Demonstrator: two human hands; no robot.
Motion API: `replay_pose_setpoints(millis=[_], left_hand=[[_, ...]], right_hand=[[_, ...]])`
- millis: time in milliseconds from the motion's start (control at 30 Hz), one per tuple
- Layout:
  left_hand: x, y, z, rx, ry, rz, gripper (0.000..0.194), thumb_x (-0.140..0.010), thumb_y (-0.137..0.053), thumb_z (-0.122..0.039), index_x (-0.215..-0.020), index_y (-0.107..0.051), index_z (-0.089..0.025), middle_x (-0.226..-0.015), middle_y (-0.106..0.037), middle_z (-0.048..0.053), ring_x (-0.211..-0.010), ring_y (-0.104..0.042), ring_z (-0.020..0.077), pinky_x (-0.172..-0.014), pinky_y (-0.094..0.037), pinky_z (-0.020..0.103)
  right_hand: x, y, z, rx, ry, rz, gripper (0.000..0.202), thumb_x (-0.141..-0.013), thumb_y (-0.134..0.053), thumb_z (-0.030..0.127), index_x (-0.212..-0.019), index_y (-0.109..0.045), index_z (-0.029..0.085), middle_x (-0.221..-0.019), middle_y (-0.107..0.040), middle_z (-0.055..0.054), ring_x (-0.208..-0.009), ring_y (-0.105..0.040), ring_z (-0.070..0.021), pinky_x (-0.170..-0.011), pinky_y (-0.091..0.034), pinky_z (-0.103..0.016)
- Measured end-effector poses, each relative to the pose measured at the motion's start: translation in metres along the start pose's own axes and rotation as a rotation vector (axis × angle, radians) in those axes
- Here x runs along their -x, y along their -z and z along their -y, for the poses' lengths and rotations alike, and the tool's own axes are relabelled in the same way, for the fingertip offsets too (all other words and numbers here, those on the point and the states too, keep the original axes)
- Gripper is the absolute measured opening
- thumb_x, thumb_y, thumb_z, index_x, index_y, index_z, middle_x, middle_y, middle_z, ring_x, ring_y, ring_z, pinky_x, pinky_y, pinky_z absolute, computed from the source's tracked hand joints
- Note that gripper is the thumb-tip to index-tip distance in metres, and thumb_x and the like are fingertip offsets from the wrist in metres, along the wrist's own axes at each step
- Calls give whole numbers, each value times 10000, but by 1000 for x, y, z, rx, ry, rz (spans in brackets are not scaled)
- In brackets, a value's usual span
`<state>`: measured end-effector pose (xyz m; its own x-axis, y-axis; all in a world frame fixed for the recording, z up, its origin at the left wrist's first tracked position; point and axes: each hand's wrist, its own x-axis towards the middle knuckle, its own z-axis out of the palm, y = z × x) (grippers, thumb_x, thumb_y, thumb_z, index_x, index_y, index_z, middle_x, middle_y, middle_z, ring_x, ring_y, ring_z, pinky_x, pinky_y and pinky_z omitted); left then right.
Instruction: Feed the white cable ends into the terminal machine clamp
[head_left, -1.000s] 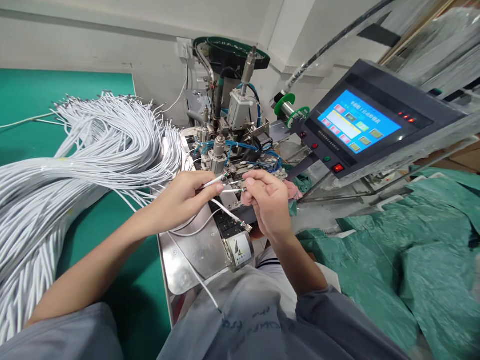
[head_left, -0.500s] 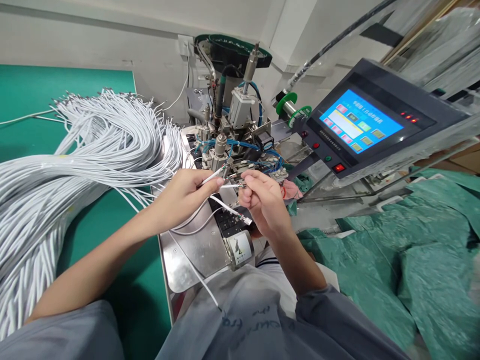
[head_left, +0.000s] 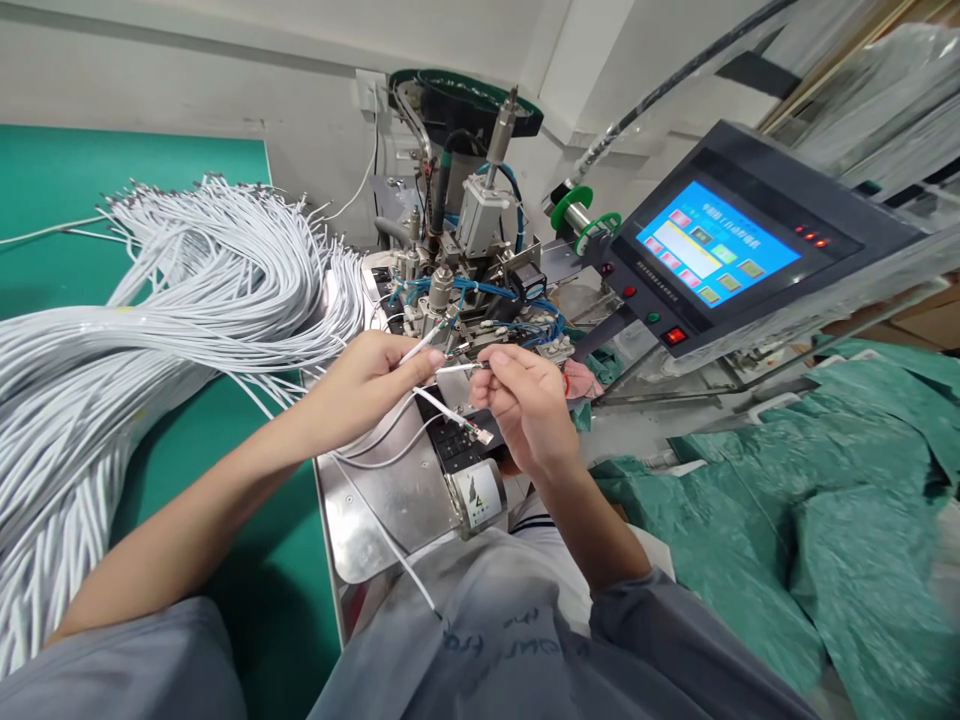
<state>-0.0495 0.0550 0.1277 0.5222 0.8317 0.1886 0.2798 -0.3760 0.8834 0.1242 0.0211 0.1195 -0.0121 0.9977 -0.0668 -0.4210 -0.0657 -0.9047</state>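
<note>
My left hand [head_left: 367,385] is closed on white cables, and one white cable [head_left: 456,369] runs out past the thumb toward the right. My right hand [head_left: 529,400] pinches that cable's end between thumb and fingertips; the tip is mostly hidden. Another cable end with fine coloured wires [head_left: 448,321] sticks up from the left hand. Below the hands hangs a white cable with a small metal connector [head_left: 481,435] at its end. Just behind the fingers stands a machine with metal clamps and blue air tubes [head_left: 442,290].
A large bundle of white cables [head_left: 247,260] lies on the green table [head_left: 67,160] at left. At right, a control panel with a lit screen [head_left: 716,245] leans beside a green wire spool [head_left: 581,215]. Green plastic sheeting [head_left: 750,530] covers the lower right.
Both hands have shifted very slightly left, with the dangling connector moving along with them. The grip of each hand looks the same.
</note>
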Motion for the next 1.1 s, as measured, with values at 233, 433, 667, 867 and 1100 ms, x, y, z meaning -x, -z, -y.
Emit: replay_pose_setpoints(millis=[233,433,667,867,1100], left_hand=[[1,0,1,2,12,5,440,-898,-440,-396,-552,-298,-164,-554,-227,-51,-504,-212,59,-449,-176,198],[0,1,1,5,-7,0,447,-902,-440,-390,-542,-307,-162,-549,-208,-52,-497,-196,58,-439,-165,203],[-1,-1,-1,-1,-17,-7,434,-902,-437,-365,-544,-290,-167,-541,-211,-53,-490,-198,59,-436,-169,207],[0,0,-3,4,-11,-25,422,-904,-441,-364,-555,-307,-167,-551,-234,-52,-504,-220,64,-455,-193,206],[2,-5,-3,-12,-24,-63,363,-896,-477,-358,-599,-431,-155,-564,-259,-52,-522,-247,68,-476,-204,206]], right_hand=[[0,-1,-1,-56,-8,24,139,-736,-676,295,-735,-658,158,-572,-604,23,-497,-510,-54,-494,-446,-180],[1,-2,-1,-40,17,8,159,-735,-681,315,-727,-646,159,-573,-603,26,-494,-509,-53,-497,-452,-182],[2,-3,-2,-26,34,-8,139,-740,-674,295,-754,-647,160,-594,-618,21,-514,-532,-60,-539,-481,-202],[4,-3,-5,60,130,-56,87,-745,-660,251,-781,-656,171,-618,-639,22,-550,-575,-74,-580,-505,-217],[6,-2,-1,290,302,-135,56,-765,-632,224,-802,-653,187,-654,-660,18,-602,-624,-96,-637,-533,-245]])
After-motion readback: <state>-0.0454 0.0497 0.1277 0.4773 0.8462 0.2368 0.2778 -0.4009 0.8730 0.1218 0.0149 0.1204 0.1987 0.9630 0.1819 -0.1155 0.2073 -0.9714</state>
